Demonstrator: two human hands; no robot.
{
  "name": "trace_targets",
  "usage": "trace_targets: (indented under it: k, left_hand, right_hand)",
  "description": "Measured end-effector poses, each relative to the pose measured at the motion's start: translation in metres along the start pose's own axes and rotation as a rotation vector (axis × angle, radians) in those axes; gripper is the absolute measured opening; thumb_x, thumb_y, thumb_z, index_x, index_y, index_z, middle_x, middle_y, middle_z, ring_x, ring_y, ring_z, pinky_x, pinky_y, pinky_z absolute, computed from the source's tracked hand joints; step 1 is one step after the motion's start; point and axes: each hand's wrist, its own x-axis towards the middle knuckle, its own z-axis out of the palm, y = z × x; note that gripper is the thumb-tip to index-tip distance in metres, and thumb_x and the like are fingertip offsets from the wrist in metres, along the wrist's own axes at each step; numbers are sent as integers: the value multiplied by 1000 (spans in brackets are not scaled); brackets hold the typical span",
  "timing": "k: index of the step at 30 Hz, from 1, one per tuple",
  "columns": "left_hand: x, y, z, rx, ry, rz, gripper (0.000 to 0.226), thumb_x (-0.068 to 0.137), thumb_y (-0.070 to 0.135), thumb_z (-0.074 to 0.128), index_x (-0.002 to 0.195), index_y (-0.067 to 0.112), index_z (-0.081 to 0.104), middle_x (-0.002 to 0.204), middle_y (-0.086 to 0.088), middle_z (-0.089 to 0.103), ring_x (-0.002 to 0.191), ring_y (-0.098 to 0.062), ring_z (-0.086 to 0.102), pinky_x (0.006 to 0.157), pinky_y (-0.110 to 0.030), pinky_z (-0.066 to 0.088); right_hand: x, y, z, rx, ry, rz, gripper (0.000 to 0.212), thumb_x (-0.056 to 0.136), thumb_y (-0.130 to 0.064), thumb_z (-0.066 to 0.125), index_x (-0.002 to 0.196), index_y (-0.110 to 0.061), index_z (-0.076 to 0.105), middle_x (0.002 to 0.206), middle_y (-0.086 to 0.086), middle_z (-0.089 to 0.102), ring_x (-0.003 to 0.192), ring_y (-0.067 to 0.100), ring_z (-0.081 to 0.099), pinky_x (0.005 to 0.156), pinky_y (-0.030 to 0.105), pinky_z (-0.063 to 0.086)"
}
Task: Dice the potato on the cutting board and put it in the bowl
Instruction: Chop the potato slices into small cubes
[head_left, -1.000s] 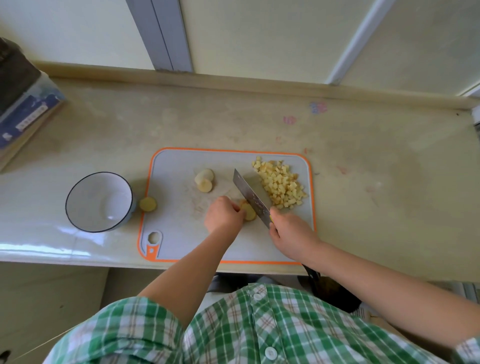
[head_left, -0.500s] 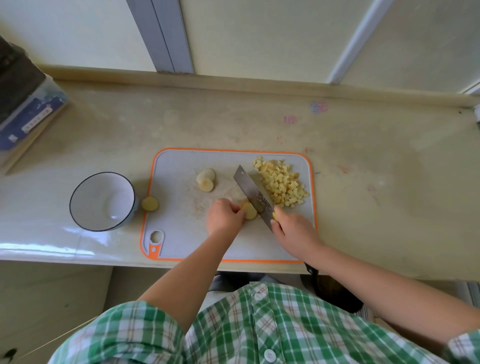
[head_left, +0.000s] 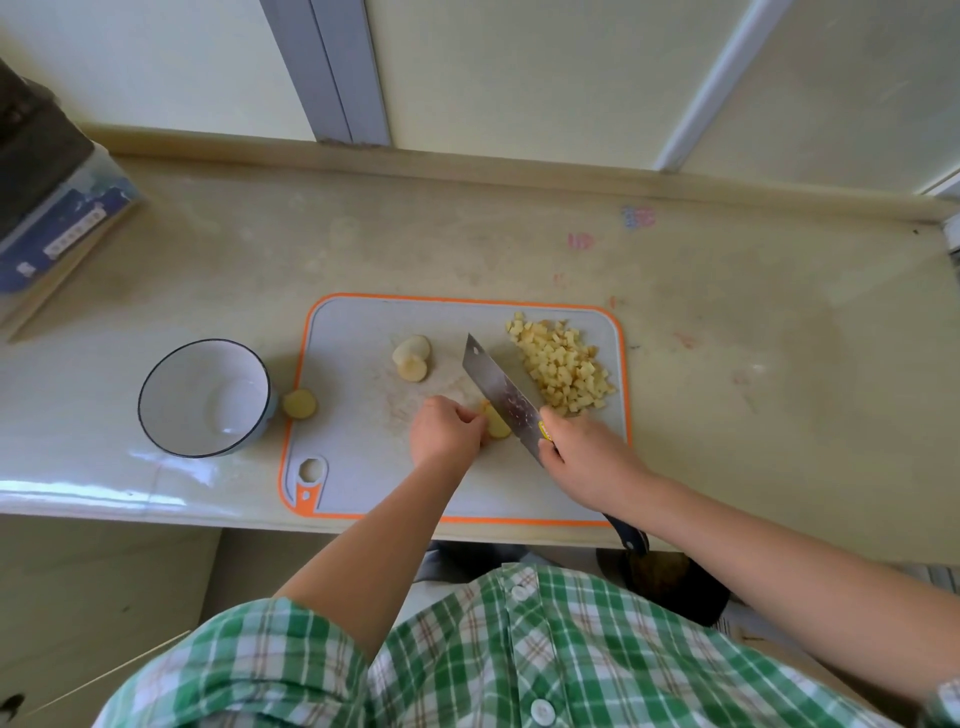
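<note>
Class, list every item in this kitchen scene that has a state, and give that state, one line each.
White bowl with dark rim: upright, empty.
Grey cutting board with orange edge: flat, in use.
Pile of diced potato: on the board.
Potato piece being cut: held.
Steel cleaver: gripped, blade against the piece.
Left hand: steadying potato.
Right hand: gripping cleaver.

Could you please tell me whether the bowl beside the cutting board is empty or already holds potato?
Empty: the bowl shows only bare white inside; the diced potato remains piled on the board.
</note>
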Motion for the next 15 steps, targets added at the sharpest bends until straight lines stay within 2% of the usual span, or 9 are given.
trace_targets:
  k: [3,6,10,15]
  left_hand:
    - [1,0,-1,6,-5,-4,22,81,16,67,60,13,74,64,-3,72,65,-20,70,67,-36,60]
    - [2,2,-1,5,-17,-12,21,81,15,67,61,12,74,66,-5,72,67,-23,70,67,-38,61]
    - [2,3,-1,12,-30,-10,22,79,14,66,59,9,73,68,-9,73,69,-28,70,65,-39,59]
    - [4,1,-1,18,-35,-4,21,79,13,65,60,8,73,66,-11,72,68,-30,70,66,-43,60]
  right_hand:
    - [0,-1,6,12,3,9,13,96,-16,38,85,-15,33,61,-2,39,54,17,41,45,30,21]
    - [1,-4,15,0,6,11,4,97,-16,37,97,-13,40,62,-3,40,61,26,51,48,31,31]
    - [3,-6,24,-8,37,30,20,95,-13,38,113,-7,43,69,0,44,72,33,58,55,35,36]
    - [1,-4,31,19,54,25,29,97,-15,38,124,-6,42,70,0,48,69,28,58,55,36,41]
